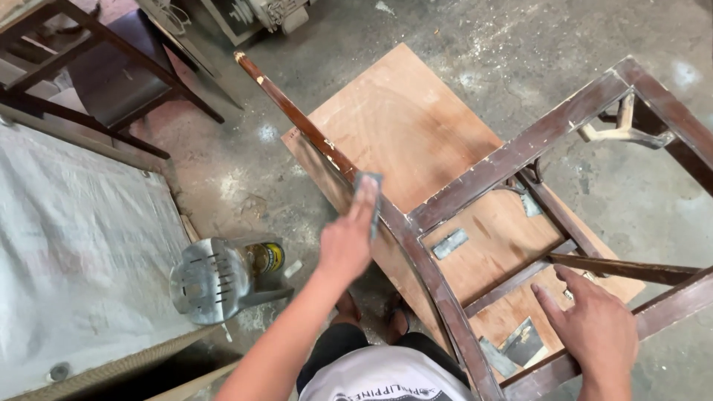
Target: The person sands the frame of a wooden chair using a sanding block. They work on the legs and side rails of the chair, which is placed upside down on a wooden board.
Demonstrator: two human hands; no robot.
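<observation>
A dark wooden chair frame point(520, 223) lies tipped over a plywood sheet point(405, 126). The left hand point(347, 239) presses grey sandpaper point(369, 194) flat against its leg; the right hand point(590, 327), fingers spread, steadies a rail.

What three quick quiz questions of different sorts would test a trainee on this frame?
1. True or false: the left hand presses a small grey sanding pad against a dark leg of the wooden chair frame.
2. Multiple choice: the right hand rests on A) the plywood sheet, B) a rail of the chair frame, C) the grey plastic stool.
3. Fill in: the chair frame lies tipped over the plywood sheet, which lies on the ______ floor.

Key: 1 true; 2 B; 3 concrete.
</observation>
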